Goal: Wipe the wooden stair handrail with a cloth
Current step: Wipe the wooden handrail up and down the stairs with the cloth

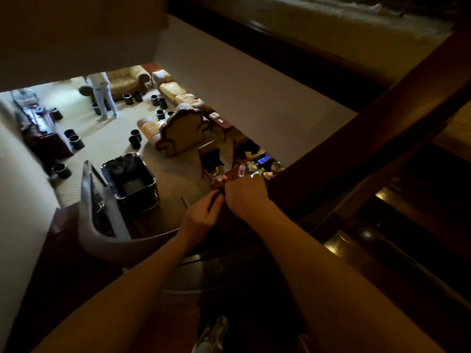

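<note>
Both hands, left hand (204,215) and right hand (246,197), grip a dark cloth (218,186) (barely visible) on the dark wooden handrail (356,149); mid-wipe, next slide along.

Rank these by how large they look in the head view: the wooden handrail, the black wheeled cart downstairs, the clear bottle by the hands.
1. wooden handrail, largest, though it is much nearer the camera.
2. black wheeled cart.
3. clear bottle, smallest, just above the right hand.
</note>
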Motion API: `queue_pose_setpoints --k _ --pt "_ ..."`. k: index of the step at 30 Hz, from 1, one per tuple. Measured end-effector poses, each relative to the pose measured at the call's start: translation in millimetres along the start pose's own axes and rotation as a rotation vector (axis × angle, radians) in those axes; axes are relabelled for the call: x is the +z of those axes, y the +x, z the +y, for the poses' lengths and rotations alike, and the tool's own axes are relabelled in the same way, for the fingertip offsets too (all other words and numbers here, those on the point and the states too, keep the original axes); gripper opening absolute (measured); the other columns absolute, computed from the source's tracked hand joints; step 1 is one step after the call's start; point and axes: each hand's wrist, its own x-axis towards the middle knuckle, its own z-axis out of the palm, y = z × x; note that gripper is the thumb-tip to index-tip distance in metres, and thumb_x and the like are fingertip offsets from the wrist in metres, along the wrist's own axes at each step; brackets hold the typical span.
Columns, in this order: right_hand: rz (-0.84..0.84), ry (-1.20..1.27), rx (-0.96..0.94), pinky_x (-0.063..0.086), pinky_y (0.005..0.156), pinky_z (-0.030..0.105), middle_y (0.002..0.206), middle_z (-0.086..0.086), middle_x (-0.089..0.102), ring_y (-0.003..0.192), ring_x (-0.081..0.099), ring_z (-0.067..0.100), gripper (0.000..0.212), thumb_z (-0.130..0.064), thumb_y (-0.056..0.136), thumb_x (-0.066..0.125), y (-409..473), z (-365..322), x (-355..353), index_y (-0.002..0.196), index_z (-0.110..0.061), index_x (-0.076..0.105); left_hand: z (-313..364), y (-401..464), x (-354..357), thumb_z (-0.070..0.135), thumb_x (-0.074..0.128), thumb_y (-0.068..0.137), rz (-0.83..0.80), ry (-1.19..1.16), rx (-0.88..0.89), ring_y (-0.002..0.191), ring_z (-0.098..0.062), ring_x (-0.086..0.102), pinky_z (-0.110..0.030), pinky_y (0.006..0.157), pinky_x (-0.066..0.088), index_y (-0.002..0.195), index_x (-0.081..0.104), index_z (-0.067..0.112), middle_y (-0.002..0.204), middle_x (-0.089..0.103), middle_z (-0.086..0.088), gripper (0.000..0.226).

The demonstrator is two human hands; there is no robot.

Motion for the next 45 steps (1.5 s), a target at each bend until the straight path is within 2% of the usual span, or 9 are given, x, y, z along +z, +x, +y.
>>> queue_pose_setpoints --k 7,12,15,18,22,25,30,41,45 --pt "0.07 0.166 -0.156 0.04 0.074 0.03 0.107 0.008 0.061 0.091 0.056 0.021 0.025 -0.025 0.097 0.042 -21 36 -24 0.113 -0.012 0.056 24 -6 -1 0.039 0.035 0.098 0.121 -0.021 0.084 0.107 -0.005 0.054 -0.023 0.087 0.042 0.129 0.049 0.03 0.12 0.059 0.007 0.035" --pt "0.306 0.235 0.051 0.034 0.061 0.027 0.09 0.002 0.057 0.075 0.048 0.015 0.019 -0.026 0.095 0.046 -64 114 -53 0.103 -0.015 0.058 111 21 24 0.038 0.048 0.094 0.13 -0.209 0.302 0.103 0.007 0.052 -0.021 0.091 0.046 0.13 0.047 0.023 0.121 0.054 0.012 0.039" --pt "0.428 0.325 0.211 0.047 0.07 0.033 0.098 0.006 0.062 0.085 0.056 0.021 0.022 -0.022 0.093 0.047 -90 162 -66 0.108 -0.011 0.06 164 34 41 0.049 0.057 0.086 -0.002 -0.103 0.464 0.109 0.008 0.043 -0.008 0.089 0.037 0.142 0.028 0.029 0.13 0.043 0.009 0.067" --pt "0.448 0.381 0.221 0.049 0.084 0.035 0.115 0.005 0.06 0.102 0.056 0.021 0.031 -0.026 0.093 0.047 -105 191 -74 0.12 -0.014 0.057 183 39 56 0.052 0.06 0.082 -0.093 0.067 0.612 0.121 -0.01 0.036 -0.025 0.097 0.037 0.144 0.007 0.045 0.144 0.029 -0.006 0.082" --pt "0.501 0.386 0.149 0.043 0.093 0.028 0.129 -0.001 0.055 0.116 0.051 0.015 0.036 -0.032 0.094 0.048 -112 200 -68 0.126 -0.017 0.054 176 52 69 0.052 0.048 0.087 0.069 0.147 0.764 0.116 -0.015 0.047 -0.029 0.093 0.046 0.146 0.017 0.031 0.137 0.042 -0.012 0.07" --pt "0.542 0.4 0.102 0.036 0.101 0.025 0.137 -0.002 0.05 0.126 0.044 0.014 0.037 -0.025 0.096 0.047 -111 221 -67 0.132 -0.018 0.051 184 69 77 0.051 0.043 0.089 0.111 0.16 0.774 0.112 -0.02 0.054 -0.037 0.091 0.05 0.144 0.021 0.035 0.132 0.047 -0.011 0.061" --pt "0.664 0.373 0.104 0.033 0.106 0.027 0.136 0.002 0.052 0.129 0.043 0.016 0.038 -0.017 0.094 0.052 -103 288 -79 0.131 -0.014 0.053 247 103 95 0.05 0.041 0.086 0.112 0.054 0.815 0.105 -0.012 0.048 -0.01 0.087 0.037 0.14 0.025 0.043 0.128 0.044 -0.015 0.057" --pt "0.886 0.425 0.297 0.037 0.099 0.029 0.123 0.007 0.06 0.12 0.051 0.022 0.029 -0.009 0.093 0.051 -76 492 -164 0.12 -0.01 0.061 457 244 157 0.028 0.054 0.092 0.077 0.121 0.752 0.121 -0.032 0.047 -0.043 0.099 0.045 0.144 0.026 0.039 0.139 0.033 -0.014 0.06" --pt "0.881 0.48 0.411 0.034 0.089 0.016 0.119 0.011 0.062 0.114 0.055 0.024 0.028 -0.003 0.093 0.048 -66 558 -210 0.117 -0.006 0.062 536 295 174 0.021 0.051 0.093 0.046 0.176 0.741 0.118 -0.033 0.048 -0.039 0.094 0.045 0.146 0.022 0.037 0.14 0.031 -0.016 0.062"
